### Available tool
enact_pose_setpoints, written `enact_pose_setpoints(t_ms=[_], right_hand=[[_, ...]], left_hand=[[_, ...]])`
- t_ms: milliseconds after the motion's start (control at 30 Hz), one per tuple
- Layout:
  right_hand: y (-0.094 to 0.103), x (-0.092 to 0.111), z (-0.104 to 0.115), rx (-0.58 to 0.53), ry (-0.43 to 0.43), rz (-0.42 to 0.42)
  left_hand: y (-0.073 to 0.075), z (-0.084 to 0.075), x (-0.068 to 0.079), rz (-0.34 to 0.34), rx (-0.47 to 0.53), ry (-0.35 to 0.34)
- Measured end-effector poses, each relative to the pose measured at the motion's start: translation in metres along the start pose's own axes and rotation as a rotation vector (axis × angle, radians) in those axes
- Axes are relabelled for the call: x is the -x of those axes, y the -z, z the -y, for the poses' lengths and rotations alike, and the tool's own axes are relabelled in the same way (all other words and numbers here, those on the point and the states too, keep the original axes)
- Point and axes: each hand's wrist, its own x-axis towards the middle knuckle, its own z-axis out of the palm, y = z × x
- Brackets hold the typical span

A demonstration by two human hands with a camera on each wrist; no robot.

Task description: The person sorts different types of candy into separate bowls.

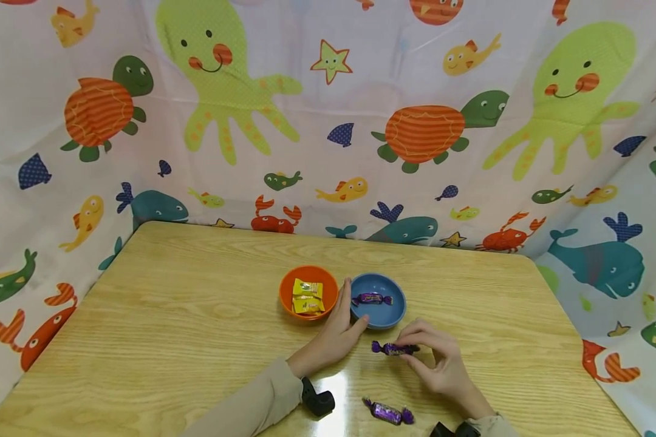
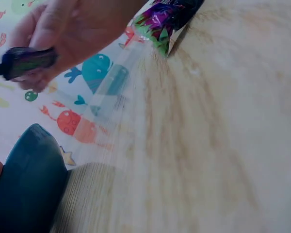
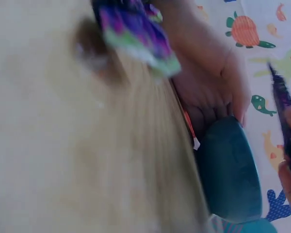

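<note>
My left hand (image 1: 352, 307) lies on the table against the left side of a blue bowl (image 1: 393, 315), fingers straight along its wall and thumb at its front rim. One purple wrapped candy (image 1: 372, 298) lies in that bowl. My right hand (image 1: 407, 352) pinches a second purple candy (image 1: 393, 349) just above the table, in front of the blue bowl. A third purple candy (image 1: 388, 413) lies on the table near me. The left wrist view shows the right hand (image 2: 63, 34) with its candy (image 2: 29, 60) above the bowl (image 2: 29, 189). In the right wrist view the blue bowl (image 3: 230, 170) sits beside the left hand (image 3: 208, 82).
An orange bowl (image 1: 287, 285) holding two yellow wrapped candies (image 1: 308, 295) stands just left of the blue bowl. The wooden table (image 1: 169, 328) is walled on three sides by a sea-animal curtain (image 1: 328, 121).
</note>
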Motion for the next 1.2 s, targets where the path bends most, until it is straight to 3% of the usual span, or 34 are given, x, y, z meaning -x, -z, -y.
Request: enact_pose_setpoints(t_ms=[167,333,500,700,1000,1200], right_hand=[[0.006,-0.018,-0.008,0.064,0.018,-0.057],[0.015,-0.025,-0.027,0.276,-0.06,-0.062],[0.015,-0.035,-0.042,0.491,-0.209,0.076],[0.007,-0.045,-0.049,0.589,-0.329,0.262],[0.002,-0.053,-0.048,0.738,-0.495,0.407],[0.0,-0.056,-0.051,0.765,-0.576,0.465]], left_hand=[[0.001,0.0,0.0,0.001,-0.004,-0.003],[0.002,-0.002,0.0,0.002,0.01,0.002],[0.0,0.001,0.0,0.003,0.006,0.002],[0.001,0.0,0.001,-0.01,-0.001,-0.006],[0.001,0.0,0.001,-0.013,-0.006,-0.001],[0.0,0.001,0.0,-0.009,-0.001,-0.007]])
